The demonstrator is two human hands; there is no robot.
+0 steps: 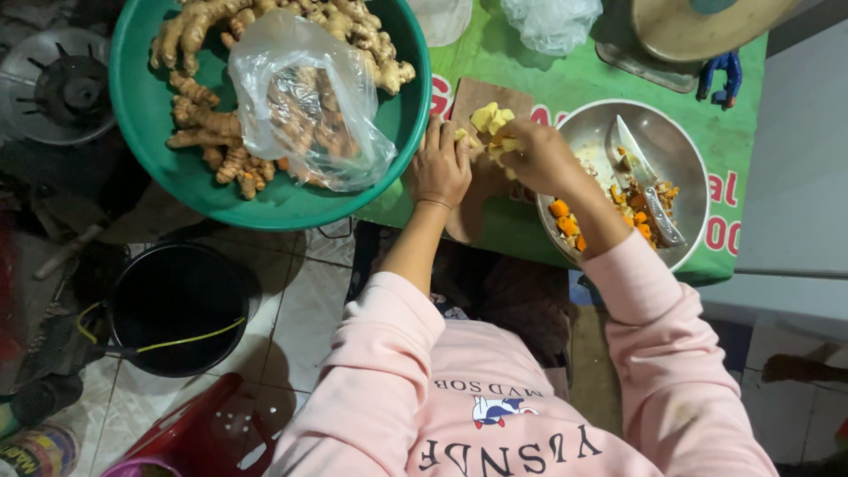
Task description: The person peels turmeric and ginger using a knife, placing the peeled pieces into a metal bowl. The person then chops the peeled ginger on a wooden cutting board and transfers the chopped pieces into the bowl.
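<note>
A small wooden cutting board (477, 97) lies on a green table cover, with pale yellow cut ginger pieces (490, 117) piled on it. My left hand (442, 166) rests flat on the board's left side, fingers touching the pile. My right hand (534, 155) is cupped over the pile's right side with ginger pieces between its fingers. Just right of it stands a round metal bowl (685, 155) holding orange and yellow chopped bits (565, 221) and a knife (649, 181) lying inside.
A big green basin (146, 115) of whole ginger and turmeric roots, with a clear plastic bag (305, 97) on top, overhangs the table's left. A black bucket (177, 305) and red stool (208, 428) stand on the tiled floor. A scale (689, 35) sits at the back right.
</note>
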